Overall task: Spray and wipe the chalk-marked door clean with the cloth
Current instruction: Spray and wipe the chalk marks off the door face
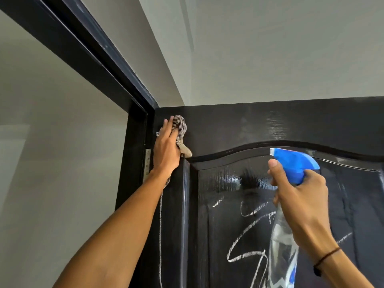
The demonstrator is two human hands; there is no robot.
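Item 1. Door frame (133, 146), black, with a metal hinge plate (147, 163) at its inner edge, just left of the left wrist.

Item 2. Left hand (166, 148), at about 10 o'clock in the view. Fingers nearly straight, pressing a bunched checked cloth (181, 129) flat against the top-left corner of the door (270, 121). Cloth shows at 1 o'clock of the hand, with a tail hanging at 4 o'clock beside the panel moulding.

Item 3. Chalk line (160, 225), thin, running down the door's left stile at 6 o'clock of the left hand, partly hidden by the forearm.

Item 4. Chalk scribbles (249, 229), on the glossy raised panel, at 5 o'clock of the cloth and well apart from it; unwiped.

Item 5. Right hand (301, 202), at 4 o'clock in the view. Fingers curled round the neck of a clear spray bottle (280, 246) with a blue head (295, 163); one fingertip lies forward of the head, nozzle toward the panel. Dark band on the wrist.

Risks, as judged: spray on a glossy vertical panel may run downward, carrying chalk into the moulding grooves. A bunched cloth may smear chalk rather than lift it. The reach to the top corner may let the cloth slip from under flat fingers.
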